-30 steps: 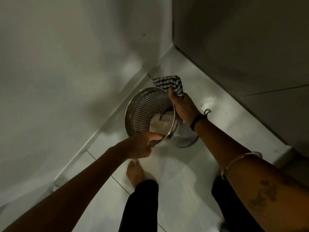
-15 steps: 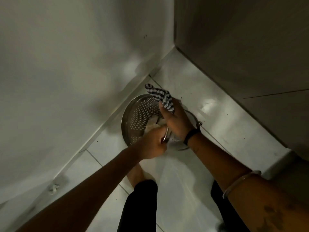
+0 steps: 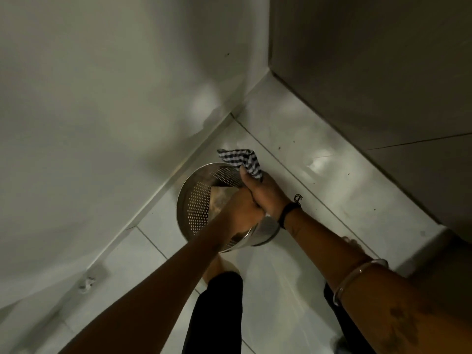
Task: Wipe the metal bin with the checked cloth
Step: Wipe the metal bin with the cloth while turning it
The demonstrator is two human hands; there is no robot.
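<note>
A round perforated metal bin point(image 3: 196, 205) stands tilted on the white floor tiles, its mouth facing up and left. Pale paper lies inside it. My right hand point(image 3: 263, 192) is closed around the black-and-white checked cloth point(image 3: 242, 160), which sticks out past the bin's far rim. My left hand point(image 3: 240, 213) reaches across the bin's near rim and presses against my right hand; its fingers are curled, gripping the rim as far as I can see.
A white wall point(image 3: 102, 98) runs along the left, and a grey panel point(image 3: 370, 72) closes the corner on the right. My bare foot point(image 3: 219, 267) and dark trouser legs point(image 3: 217, 310) are just below the bin.
The bin has tipped and turned under my hands. My right hand with the cloth slid from the outer side onto the near rim, then up along it. My left hand followed.
</note>
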